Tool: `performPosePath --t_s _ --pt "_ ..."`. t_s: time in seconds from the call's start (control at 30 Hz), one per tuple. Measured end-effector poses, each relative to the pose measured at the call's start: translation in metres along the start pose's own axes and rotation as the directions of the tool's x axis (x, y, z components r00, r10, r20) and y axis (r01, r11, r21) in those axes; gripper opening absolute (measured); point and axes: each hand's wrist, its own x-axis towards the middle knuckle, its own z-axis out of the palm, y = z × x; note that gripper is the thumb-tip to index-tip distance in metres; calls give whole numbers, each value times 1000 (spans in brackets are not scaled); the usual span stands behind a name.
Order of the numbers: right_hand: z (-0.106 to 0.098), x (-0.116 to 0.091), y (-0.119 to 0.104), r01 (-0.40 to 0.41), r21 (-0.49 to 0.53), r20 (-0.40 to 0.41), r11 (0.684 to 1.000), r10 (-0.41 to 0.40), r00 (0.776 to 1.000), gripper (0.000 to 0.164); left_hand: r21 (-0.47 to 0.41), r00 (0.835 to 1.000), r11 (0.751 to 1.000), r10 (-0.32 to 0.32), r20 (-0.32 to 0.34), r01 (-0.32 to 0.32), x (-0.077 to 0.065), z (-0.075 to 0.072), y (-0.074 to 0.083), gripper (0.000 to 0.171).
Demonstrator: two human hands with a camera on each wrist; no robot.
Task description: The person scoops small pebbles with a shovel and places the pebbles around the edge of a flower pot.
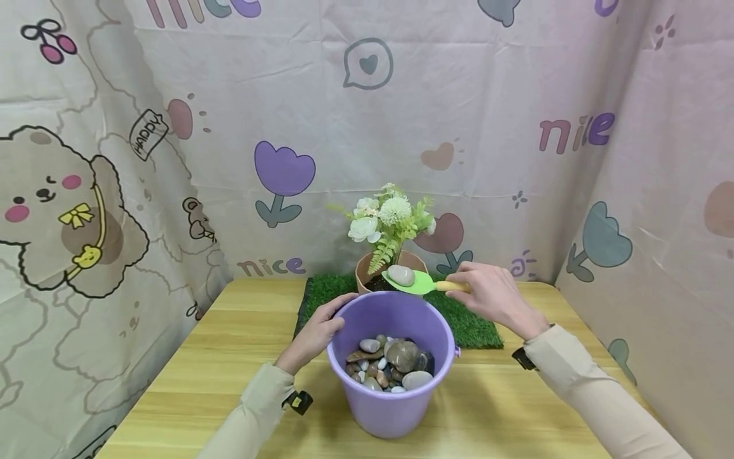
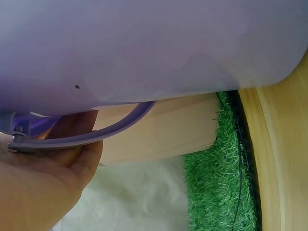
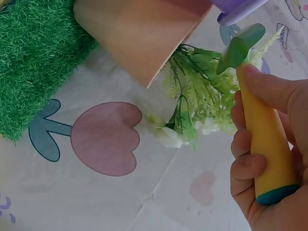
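Observation:
A purple bucket (image 1: 390, 414) stands on the table, part filled with stones and pebbles (image 1: 403, 356) of several sizes. My left hand (image 1: 315, 333) grips its rim on the left side, and the bucket's handle (image 2: 115, 129) hangs across the fingers in the left wrist view. In my right hand (image 1: 497, 296) is a small garden trowel with a green blade (image 1: 425, 283) and a yellow handle (image 3: 264, 137), fingers wrapped round the handle. One pale, smooth stone (image 1: 401, 275) lies on the blade, above the bucket's far rim and in front of the flowerpot (image 1: 415, 261).
White and green flowers (image 1: 390, 213) rise from the peach pot, which stands on a mat of artificial grass (image 1: 473, 328) behind the bucket. Wooden table (image 1: 246, 344) surrounds the bucket. A printed cloth (image 1: 367, 127) hangs at the back and both sides.

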Motion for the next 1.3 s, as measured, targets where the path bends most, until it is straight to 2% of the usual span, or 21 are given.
performPosePath --t_s 0.33,0.7,1.17,1.3 --pt "7 9 -1 11 -27 41 1000 -10 999 25 -6 1000 1000 2 0 -2 -2 -1 2 62" --pt "16 28 -8 10 -74 96 997 -3 995 23 -6 1000 1000 3 -11 -3 -1 0 0 63" --pt "45 53 -9 50 -127 134 991 -33 990 18 -18 1000 1000 8 -2 -8 -1 2 -1 63" --pt "52 59 -11 56 -111 158 992 -38 987 8 -22 1000 1000 12 -7 -12 -1 2 -2 63"
